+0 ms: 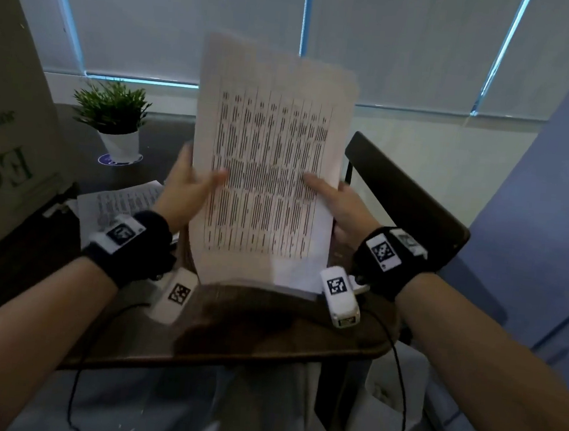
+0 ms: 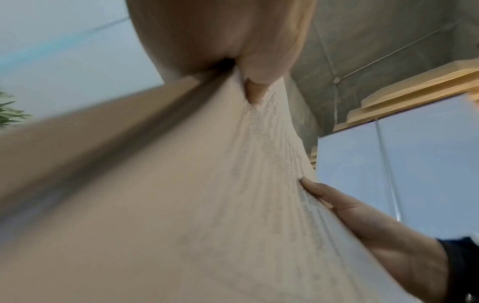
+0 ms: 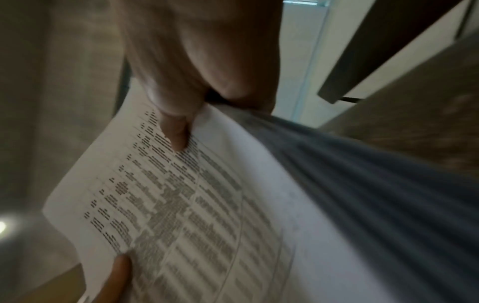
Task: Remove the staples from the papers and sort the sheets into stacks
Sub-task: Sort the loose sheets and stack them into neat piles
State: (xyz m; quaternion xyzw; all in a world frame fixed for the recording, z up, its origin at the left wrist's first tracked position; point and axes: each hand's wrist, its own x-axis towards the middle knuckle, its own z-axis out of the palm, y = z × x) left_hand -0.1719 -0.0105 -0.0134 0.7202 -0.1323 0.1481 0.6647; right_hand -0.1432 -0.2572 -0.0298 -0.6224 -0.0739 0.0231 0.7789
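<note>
A: Closed window blinds [image 1: 189,25] fill the far wall. Below them we see a dark desk [image 1: 265,337], with a potted plant [image 1: 113,111] at far left and a cardboard box [image 1: 5,129] along the left edge.

B: Where do we locate the papers?

A: We hold the papers [image 1: 267,165] upright above the desk, printed face toward us, with their bottom edge at or just above the surface; we cannot tell whether it touches. More printed sheets [image 1: 119,201] lie flat on the desk to the left, beside the box.

B: Hand state?

A: Our left hand [image 1: 189,189] pinches the left edge, thumb on the printed face and fingers behind. Our right hand [image 1: 342,206] pinches the right edge in the same manner. The right wrist view confirms the thumb pressed onto the print. Both wrists carry black straps with white marker blocks.

B: Is a staple visible?

A: We cannot tell; the views are too blurred.
</note>
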